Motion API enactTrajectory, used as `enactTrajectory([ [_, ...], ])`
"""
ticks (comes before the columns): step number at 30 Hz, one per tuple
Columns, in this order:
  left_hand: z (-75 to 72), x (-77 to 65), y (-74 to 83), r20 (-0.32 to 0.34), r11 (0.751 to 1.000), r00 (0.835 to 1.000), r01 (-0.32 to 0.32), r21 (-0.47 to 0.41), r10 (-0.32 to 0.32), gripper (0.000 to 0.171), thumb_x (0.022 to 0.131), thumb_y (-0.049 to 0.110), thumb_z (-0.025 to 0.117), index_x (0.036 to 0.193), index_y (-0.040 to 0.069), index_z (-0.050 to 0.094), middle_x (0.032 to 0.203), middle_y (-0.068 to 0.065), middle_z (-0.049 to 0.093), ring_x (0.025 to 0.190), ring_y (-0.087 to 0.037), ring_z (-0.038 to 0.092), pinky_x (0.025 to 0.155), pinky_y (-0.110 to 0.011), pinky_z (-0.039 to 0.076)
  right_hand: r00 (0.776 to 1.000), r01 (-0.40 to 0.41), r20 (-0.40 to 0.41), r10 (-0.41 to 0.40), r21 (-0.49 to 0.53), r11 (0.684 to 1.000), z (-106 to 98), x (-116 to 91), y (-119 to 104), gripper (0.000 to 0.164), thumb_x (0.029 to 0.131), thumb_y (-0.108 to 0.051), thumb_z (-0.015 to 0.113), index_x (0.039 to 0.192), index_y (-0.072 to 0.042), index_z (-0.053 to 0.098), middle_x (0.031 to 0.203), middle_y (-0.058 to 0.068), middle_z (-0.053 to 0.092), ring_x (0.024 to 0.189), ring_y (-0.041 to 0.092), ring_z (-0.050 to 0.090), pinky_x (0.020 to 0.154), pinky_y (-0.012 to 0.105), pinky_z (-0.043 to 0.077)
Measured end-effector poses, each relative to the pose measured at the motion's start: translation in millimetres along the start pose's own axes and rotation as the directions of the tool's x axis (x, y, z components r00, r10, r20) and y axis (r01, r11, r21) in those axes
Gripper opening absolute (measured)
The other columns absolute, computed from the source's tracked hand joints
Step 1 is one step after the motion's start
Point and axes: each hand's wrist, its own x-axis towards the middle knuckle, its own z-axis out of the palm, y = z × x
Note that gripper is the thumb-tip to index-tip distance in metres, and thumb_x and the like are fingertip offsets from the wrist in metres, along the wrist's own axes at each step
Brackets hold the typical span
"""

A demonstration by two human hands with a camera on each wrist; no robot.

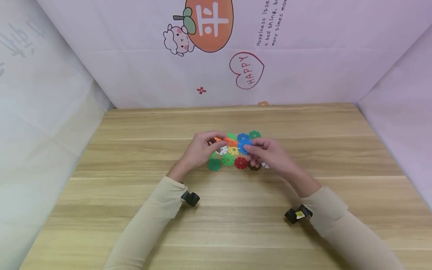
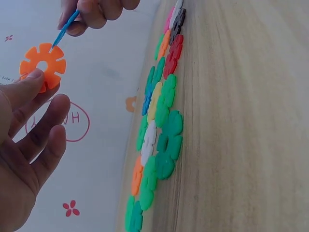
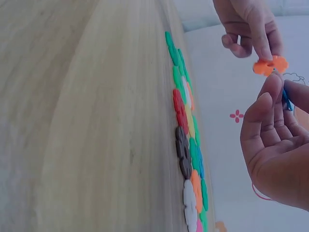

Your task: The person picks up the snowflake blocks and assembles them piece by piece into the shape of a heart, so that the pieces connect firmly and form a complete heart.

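Observation:
My left hand [image 1: 201, 149] pinches an orange notched plastic disc [image 2: 54, 65] between thumb and finger, its other fingers loosely bent. Between thumb and fingers of my right hand [image 1: 275, 156] is a blue notched disc [image 1: 243, 147], seen edge-on in the left wrist view. The two discs stand crosswise, the blue edge meeting a notch in the orange rim; how deeply they join cannot be told. Both hands are raised above more such discs, among them a dark green disc [image 1: 210, 165], a red disc [image 1: 237, 164] and a white disc [image 3: 189, 200].
The loose discs lie flat in rows on the wooden table [image 1: 233, 225], partly hidden by the hands. Behind the table's far edge hangs a white printed cloth [image 1: 135, 75], with further white cloth [image 1: 401, 90] at the sides. Each wrist wears a small black camera [image 1: 191, 198].

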Motion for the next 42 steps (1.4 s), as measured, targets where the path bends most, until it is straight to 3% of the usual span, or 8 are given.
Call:
enactTrajectory([
  [4,0.5,1.5,1.9,-0.01,1.0,1.0,-0.015,0.021,0.015,0.014,0.099,0.016,0.074,0.111,0.009,0.079,0.095,-0.006,0.077,0.078,-0.02,0.065,0.064,-0.029,0.05,1.0,0.002,0.006,-0.002,0.01,1.0,2.7,0.7,-0.3,0.026,0.108,-0.023,0.061,0.106,0.002,0.064,0.089,0.014,0.071,0.068,0.015,0.063,0.063,0.028,0.056],
  [11,-0.7,1.2,3.2,-0.01,1.0,1.0,-0.002,0.008,0.002,0.015,0.1,0.016,0.074,0.112,0.009,0.079,0.103,-0.017,0.076,0.082,-0.032,0.065,0.066,-0.029,0.05,1.0,-0.003,0.021,0.002,0.017,1.0,4.0,1.3,0.0,0.024,0.108,-0.021,0.061,0.105,0.002,0.065,0.092,0.022,0.071,0.068,0.016,0.064,0.065,0.027,0.058],
  [14,-0.7,1.3,2.7,-0.009,1.0,1.0,-0.006,0.0,0.006,0.015,0.099,0.015,0.074,0.111,0.008,0.079,0.102,-0.017,0.076,0.081,-0.031,0.064,0.066,-0.029,0.05,0.999,0.004,0.037,-0.005,0.018,1.0,4.5,1.6,0.3,0.023,0.108,-0.021,0.061,0.102,0.001,0.065,0.091,0.022,0.07,0.069,0.016,0.064,0.066,0.027,0.058],
  [23,-0.8,1.0,2.1,0.03,1.0,0.999,-0.019,-0.018,0.019,0.015,0.101,0.012,0.071,0.113,0.006,0.079,0.101,-0.02,0.075,0.075,-0.021,0.061,0.064,-0.027,0.05,0.998,-0.016,0.053,0.017,-0.019,1.0,8.1,2.3,-1.4,0.027,0.108,-0.026,0.062,0.099,-0.001,0.065,0.086,0.009,0.072,0.072,0.018,0.066,0.07,0.035,0.059],
  [30,-2.0,0.7,2.7,0.059,0.999,0.997,-0.051,-0.008,0.052,0.016,0.101,0.01,0.071,0.113,0.006,0.079,0.101,-0.012,0.076,0.073,-0.017,0.063,0.066,-0.043,0.056,0.999,-0.007,0.052,0.007,0.012,1.0,10.1,1.3,-2.4,0.023,0.108,-0.02,0.061,0.098,0.0,0.064,0.083,0.008,0.074,0.072,0.015,0.068,0.073,0.033,0.061],
  [42,-5.0,0.8,9.4,0.07,0.992,0.989,-0.126,-0.019,0.127,0.017,0.098,0.003,0.07,0.113,0.002,0.08,0.104,-0.009,0.079,0.07,-0.023,0.062,0.063,-0.03,0.054,1.0,0.002,0.023,-0.004,0.091,0.996,19.2,-2.8,-7.6,0.02,0.108,-0.014,0.058,0.095,0.0,0.06,0.077,0.002,0.071,0.07,0.013,0.068,0.072,0.029,0.059],
])
